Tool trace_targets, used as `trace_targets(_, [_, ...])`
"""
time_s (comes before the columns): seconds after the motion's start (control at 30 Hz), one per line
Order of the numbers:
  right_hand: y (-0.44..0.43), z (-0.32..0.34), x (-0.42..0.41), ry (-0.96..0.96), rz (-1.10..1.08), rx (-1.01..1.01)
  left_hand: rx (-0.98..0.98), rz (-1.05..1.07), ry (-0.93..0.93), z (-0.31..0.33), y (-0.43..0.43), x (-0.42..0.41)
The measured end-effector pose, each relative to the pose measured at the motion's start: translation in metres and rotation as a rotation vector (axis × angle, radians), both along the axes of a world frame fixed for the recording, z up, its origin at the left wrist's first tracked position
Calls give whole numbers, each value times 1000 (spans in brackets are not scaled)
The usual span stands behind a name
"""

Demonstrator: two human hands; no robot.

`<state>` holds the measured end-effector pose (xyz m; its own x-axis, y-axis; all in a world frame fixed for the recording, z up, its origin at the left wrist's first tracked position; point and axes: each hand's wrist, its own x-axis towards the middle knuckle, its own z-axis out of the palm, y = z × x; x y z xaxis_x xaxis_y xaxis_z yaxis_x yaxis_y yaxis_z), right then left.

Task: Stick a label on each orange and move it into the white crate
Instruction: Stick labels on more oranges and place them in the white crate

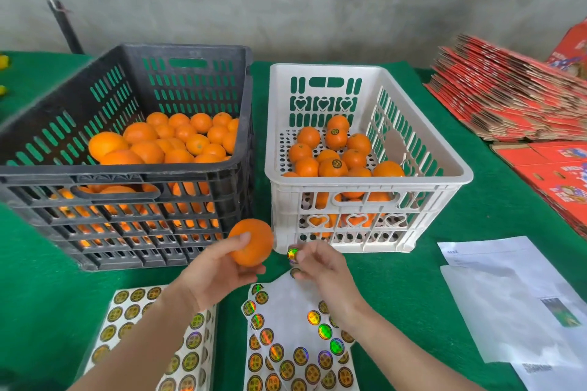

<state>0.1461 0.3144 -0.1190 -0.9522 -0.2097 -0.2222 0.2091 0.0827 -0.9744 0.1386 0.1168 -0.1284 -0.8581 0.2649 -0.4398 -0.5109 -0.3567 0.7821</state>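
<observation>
**Label lifted, orange waiting**

Towards the near edge of the tabletop (397,279), the left hand (219,276) holds one orange (252,241), its grip curled round the fruit, just before the near left corner of the white crate (281,197). The right hand (324,270) pinches a shiny label (292,254) in its grip, just beside the orange and not yet touching it. The step in hand seems to be the sticking. Next, I think, the label must be pressed flat on the peel.

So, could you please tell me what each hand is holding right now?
Left hand: holding an orange.
Right hand: pinching a round label.
</observation>
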Motion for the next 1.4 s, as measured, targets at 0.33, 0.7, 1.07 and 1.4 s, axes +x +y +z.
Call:
trace_targets(0.33, [-4,59,-7,103,142,30,282,35,33,25,23,6])
trace_targets(0.7, [-9,66,-10,236,181,241,291,57,114,37,28,7])
trace_targets(1.07, [-1,62,2,335,151,167,118,4,221,57,25,17])
trace_targets(1.4, [-7,131,-43,753,127,300,-971,93,948,159,18,-18])
